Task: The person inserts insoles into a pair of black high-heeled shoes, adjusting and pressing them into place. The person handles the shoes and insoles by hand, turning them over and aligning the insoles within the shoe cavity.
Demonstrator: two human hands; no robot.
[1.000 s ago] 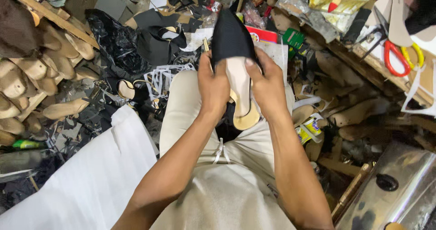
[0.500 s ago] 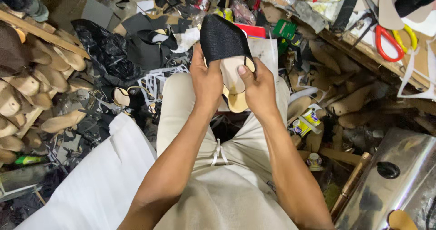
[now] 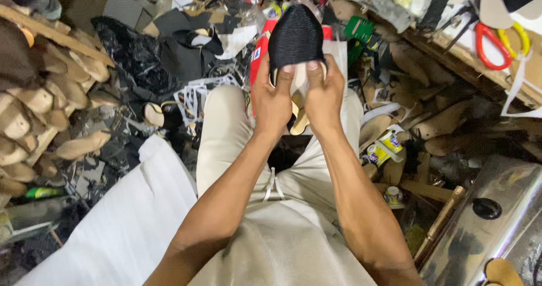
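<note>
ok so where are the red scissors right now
In the head view the red-handled scissors lie at the upper right on the cluttered wooden bench, beside a yellow-handled pair, well right of both hands.

arms: bare, sleeveless | trousers [image 3: 293, 229]: beige, white drawstring | shirt: unseen, possibly none

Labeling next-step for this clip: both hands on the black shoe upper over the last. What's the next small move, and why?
Probably press both thumbs along the lower edge of the black upper to smooth it tighter on the pale last. The left hand and right hand grip it from either side, thumbs at that edge, and pale material shows between them.
</note>
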